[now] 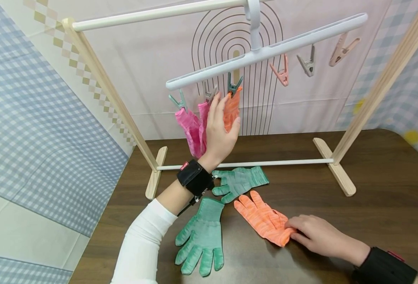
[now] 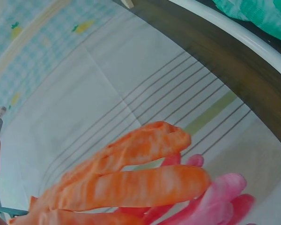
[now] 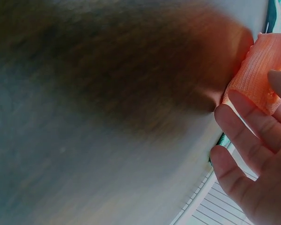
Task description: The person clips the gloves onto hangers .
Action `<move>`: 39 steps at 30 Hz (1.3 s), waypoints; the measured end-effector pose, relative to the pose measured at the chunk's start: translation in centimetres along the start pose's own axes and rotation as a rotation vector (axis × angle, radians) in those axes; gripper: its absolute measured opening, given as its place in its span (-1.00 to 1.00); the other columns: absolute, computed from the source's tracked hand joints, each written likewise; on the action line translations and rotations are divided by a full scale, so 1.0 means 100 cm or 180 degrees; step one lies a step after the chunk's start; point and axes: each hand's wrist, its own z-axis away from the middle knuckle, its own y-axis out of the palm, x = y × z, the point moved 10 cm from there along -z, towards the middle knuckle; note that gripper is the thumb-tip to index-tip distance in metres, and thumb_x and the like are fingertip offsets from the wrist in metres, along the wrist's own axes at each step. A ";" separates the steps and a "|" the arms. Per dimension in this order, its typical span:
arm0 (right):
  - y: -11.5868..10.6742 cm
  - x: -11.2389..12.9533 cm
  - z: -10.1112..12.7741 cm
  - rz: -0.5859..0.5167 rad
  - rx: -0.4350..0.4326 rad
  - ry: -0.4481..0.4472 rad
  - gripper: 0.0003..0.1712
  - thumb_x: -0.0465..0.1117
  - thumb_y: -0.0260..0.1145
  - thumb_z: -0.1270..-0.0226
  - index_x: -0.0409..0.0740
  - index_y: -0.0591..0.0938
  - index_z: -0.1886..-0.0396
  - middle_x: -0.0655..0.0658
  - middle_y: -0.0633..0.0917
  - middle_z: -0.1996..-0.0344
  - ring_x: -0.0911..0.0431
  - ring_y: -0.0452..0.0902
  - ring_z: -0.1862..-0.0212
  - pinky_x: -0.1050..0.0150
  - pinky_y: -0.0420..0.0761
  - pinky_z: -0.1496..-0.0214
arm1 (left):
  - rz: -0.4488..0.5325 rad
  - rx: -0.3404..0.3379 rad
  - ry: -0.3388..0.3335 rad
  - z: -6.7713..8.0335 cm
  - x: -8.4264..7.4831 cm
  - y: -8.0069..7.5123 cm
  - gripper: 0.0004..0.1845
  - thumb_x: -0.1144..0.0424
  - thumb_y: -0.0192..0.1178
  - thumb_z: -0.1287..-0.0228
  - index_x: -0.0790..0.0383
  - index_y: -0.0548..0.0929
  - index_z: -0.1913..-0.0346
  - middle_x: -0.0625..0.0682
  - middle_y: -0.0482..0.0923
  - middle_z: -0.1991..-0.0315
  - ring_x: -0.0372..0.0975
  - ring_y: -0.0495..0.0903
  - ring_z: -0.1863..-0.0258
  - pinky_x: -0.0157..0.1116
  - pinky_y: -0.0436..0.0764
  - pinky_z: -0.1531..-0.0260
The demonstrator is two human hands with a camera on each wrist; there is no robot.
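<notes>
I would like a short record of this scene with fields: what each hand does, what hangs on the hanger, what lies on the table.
left hand: raised, fingers straight, touching the hanging orange glove
right hand: pinches the cuff of the orange glove on the table
hanger: white, on the rack's top rod; holds two pink gloves and one orange glove
free clips: three, on the right part
table: dark wood, two green gloves, one orange glove

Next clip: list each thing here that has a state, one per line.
Hung orange glove: clipped, left hand touching it.
Pink gloves: hanging from clips.
Table orange glove: flat, cuff pinched by right hand.
Green gloves: flat on table.
Three clips at right: empty.
</notes>
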 end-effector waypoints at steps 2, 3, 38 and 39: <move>0.000 0.000 -0.001 -0.0003 0.0014 0.0013 -0.87 -0.22 0.24 -0.12 0.02 0.58 0.30 0.22 0.56 0.39 0.37 0.43 0.36 0.34 0.45 0.40 | 0.0035 0.0022 0.0017 0.000 -0.003 0.002 -0.45 0.31 0.09 -0.14 0.31 0.25 -0.22 0.20 0.08 -0.30 -0.15 0.09 -0.30 -0.29 0.26 -0.17; 0.000 0.000 -0.001 -0.0002 0.0014 0.0015 -0.87 -0.22 0.24 -0.12 0.02 0.58 0.30 0.22 0.56 0.39 0.36 0.43 0.36 0.34 0.45 0.40 | 0.0056 0.0026 0.0022 0.001 -0.004 0.002 -0.45 0.32 0.08 -0.14 0.32 0.25 -0.22 0.20 0.07 -0.30 -0.15 0.09 -0.30 -0.29 0.27 -0.16; -0.001 0.000 -0.002 0.0099 -0.0085 0.0022 -0.85 -0.21 0.25 -0.10 0.01 0.59 0.28 0.21 0.58 0.36 0.34 0.46 0.35 0.32 0.47 0.37 | 0.0205 0.0228 0.0159 0.004 -0.024 0.020 -0.50 0.36 0.05 -0.15 0.42 0.28 -0.17 0.20 0.22 -0.24 -0.16 0.16 -0.28 -0.35 0.09 -0.26; -0.001 0.000 -0.002 0.0104 -0.0099 0.0011 -0.85 -0.21 0.25 -0.10 0.02 0.59 0.28 0.21 0.58 0.37 0.34 0.46 0.34 0.32 0.47 0.37 | 0.0197 0.0231 0.0152 0.004 -0.024 0.021 -0.50 0.36 0.04 -0.16 0.42 0.28 -0.17 0.20 0.23 -0.23 -0.17 0.16 -0.28 -0.36 0.10 -0.26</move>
